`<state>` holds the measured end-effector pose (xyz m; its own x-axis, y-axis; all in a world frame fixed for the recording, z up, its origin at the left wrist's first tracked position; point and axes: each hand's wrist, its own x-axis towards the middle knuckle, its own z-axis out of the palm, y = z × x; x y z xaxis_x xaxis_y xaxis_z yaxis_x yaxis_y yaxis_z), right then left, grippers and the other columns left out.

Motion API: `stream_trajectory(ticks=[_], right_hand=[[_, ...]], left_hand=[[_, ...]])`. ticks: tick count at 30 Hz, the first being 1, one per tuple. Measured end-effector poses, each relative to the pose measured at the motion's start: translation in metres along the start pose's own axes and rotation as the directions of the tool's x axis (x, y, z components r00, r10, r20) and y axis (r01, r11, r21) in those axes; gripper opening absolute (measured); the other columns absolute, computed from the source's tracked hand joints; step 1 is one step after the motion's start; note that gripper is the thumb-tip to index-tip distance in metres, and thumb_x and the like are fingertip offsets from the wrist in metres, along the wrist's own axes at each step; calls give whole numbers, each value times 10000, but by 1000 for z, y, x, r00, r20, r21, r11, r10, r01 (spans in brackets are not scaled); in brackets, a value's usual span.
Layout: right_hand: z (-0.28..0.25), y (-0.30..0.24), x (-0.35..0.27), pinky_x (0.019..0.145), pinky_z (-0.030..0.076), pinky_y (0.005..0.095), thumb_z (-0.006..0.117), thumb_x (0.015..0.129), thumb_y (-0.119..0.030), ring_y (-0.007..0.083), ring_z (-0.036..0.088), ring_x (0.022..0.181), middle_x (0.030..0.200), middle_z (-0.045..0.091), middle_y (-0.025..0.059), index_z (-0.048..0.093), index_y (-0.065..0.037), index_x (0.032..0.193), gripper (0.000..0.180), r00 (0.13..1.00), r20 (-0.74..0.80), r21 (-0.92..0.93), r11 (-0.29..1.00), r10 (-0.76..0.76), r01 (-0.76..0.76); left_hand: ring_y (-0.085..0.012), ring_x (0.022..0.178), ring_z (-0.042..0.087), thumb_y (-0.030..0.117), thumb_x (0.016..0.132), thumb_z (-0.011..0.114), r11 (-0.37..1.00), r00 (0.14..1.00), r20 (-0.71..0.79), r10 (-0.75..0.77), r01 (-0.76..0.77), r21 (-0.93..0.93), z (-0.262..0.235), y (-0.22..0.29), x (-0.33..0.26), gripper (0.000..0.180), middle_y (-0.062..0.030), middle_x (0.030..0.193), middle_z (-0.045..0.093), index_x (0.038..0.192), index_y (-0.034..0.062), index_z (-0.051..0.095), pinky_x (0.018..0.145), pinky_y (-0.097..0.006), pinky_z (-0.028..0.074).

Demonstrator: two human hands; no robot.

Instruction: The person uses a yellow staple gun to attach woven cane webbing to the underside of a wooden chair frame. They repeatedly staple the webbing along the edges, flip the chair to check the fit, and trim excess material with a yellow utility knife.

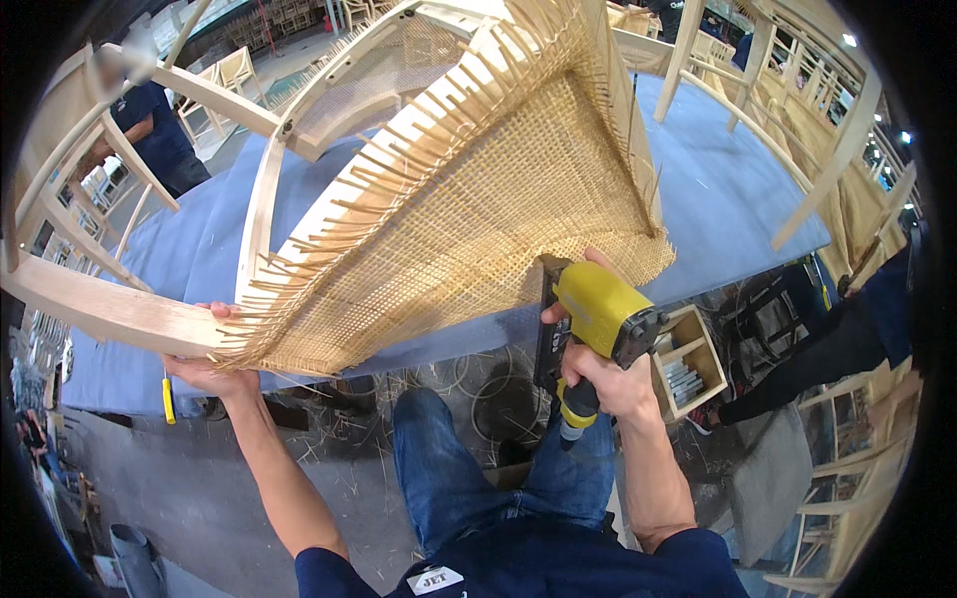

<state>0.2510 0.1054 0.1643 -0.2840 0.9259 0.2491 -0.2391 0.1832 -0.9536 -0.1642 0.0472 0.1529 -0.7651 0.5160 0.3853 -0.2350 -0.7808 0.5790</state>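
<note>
A pale wooden chair frame (115, 299) lies tilted over the blue-covered table, with a woven cane panel (478, 199) across it. Loose cane ends stick out in a fringe along the panel's upper left edge. My left hand (217, 369) grips the frame's near left corner, fingers wrapped round the wood beside the cane. In my right hand (608, 379) is a yellow and black staple gun (603, 309), held by its grip. Its nose meets or nearly meets the lower edge of the cane; exact contact is hidden.
Beneath the frame spreads the blue table cover (718, 199). A wooden box (688, 364) with staple strips stands right of my knee. A yellow-handled tool (167, 399) hangs at the table's left edge. Other chair frames (797, 110) stand around; a person (155, 135) works at far left.
</note>
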Motion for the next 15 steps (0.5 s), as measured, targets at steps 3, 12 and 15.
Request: stream_trajectory(ticks=[3, 12, 15], right_hand=[[3, 1, 1, 485, 494, 253, 524, 707, 110, 127, 582, 527, 1028, 631, 230, 204, -61, 1541, 910, 1000, 22, -20, 1000, -10, 10], [7, 4, 9, 492, 486, 271, 515, 704, 143, 143, 583, 591, 883, 615, 105, 254, -87, 1533, 899, 997, 51, -129, 990, 55, -48], [11, -3, 6, 499, 494, 274, 516, 707, 149, 148, 600, 624, 933, 634, 124, 263, -76, 1530, 890, 995, 10, -80, 992, 96, -95]], left_hand=[[-272, 817, 610, 555, 967, 261, 999, 1000, 13, -11, 12, -46, -8, 0, 1, 657, -157, 842, 620, 1005, -10, 595, 797, -430, 506], [-278, 790, 615, 547, 980, 256, 996, 994, 110, -2, 11, -87, -10, -3, -2, 660, -171, 826, 618, 984, -24, 587, 771, -421, 519], [-277, 767, 619, 547, 986, 255, 995, 1000, -4, -14, 13, -96, 1, 1, -5, 651, -164, 808, 615, 975, -17, 579, 735, -424, 535]])
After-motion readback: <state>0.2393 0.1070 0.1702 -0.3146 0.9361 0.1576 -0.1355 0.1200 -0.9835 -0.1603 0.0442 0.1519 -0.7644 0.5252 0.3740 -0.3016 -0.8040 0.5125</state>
